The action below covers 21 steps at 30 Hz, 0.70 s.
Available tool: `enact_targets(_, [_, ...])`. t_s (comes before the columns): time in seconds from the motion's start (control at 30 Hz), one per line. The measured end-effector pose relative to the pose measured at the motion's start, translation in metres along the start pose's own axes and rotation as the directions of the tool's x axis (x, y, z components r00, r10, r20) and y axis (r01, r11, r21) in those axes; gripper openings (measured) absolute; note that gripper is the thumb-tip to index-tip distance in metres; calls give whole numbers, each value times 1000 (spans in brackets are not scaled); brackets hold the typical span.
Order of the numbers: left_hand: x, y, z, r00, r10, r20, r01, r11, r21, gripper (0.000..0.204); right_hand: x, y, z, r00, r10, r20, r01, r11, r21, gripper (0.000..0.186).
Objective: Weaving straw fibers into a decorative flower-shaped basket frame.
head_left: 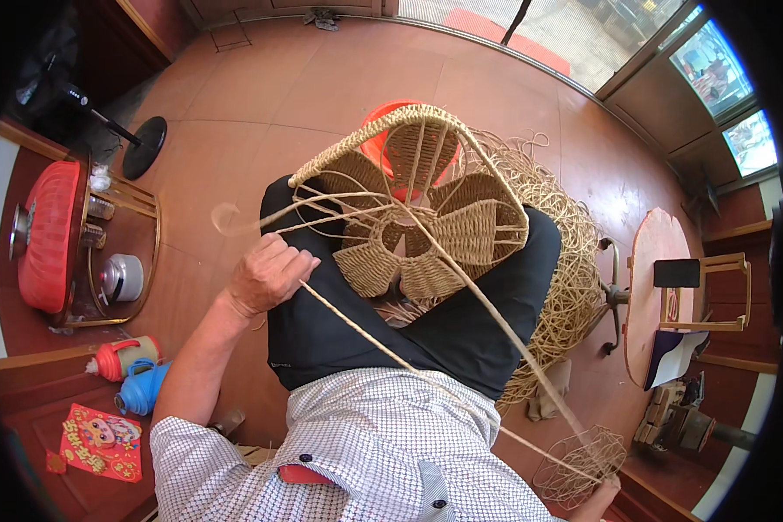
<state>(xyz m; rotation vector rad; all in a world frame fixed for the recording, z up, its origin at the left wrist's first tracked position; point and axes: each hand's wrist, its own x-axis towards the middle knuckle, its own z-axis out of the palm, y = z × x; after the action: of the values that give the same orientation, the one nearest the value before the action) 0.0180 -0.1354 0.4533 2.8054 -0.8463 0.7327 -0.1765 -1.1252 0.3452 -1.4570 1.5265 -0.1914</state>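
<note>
A woven straw basket (465,233) with flower-petal panels and a thick braided rim rests tilted on my lap. Long strands of straw cord (483,304) run from its middle out to both sides. My left hand (274,274) is closed around the cord, beside the basket's left edge and above my thigh. Far out at the lower right, my right hand (609,491) grips the cord stretched across my body; its fingers are partly hidden. Beside that hand hangs a loose tangle of cord (583,461), somewhat blurred.
A large heap of straw cord (574,287) lies on the floor to my right, next to a round-topped table (657,304). An orange-red tub (378,117) stands behind the basket. On the left are a rack with a kettle (122,277), thermos flasks (143,387) and a fan base (145,146).
</note>
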Motion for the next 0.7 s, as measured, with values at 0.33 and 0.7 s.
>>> enact_targets(0.33, [-148,-111,-68,747,-653,122,572,726,380,17,-6,67,-63,971,-94,-219,30,960,-278,53])
enact_targets(0.7, [-239,-139,-134,590,-807,15,638,477,604,25,-299,-101,309,127,-870,477,989,150,11,33])
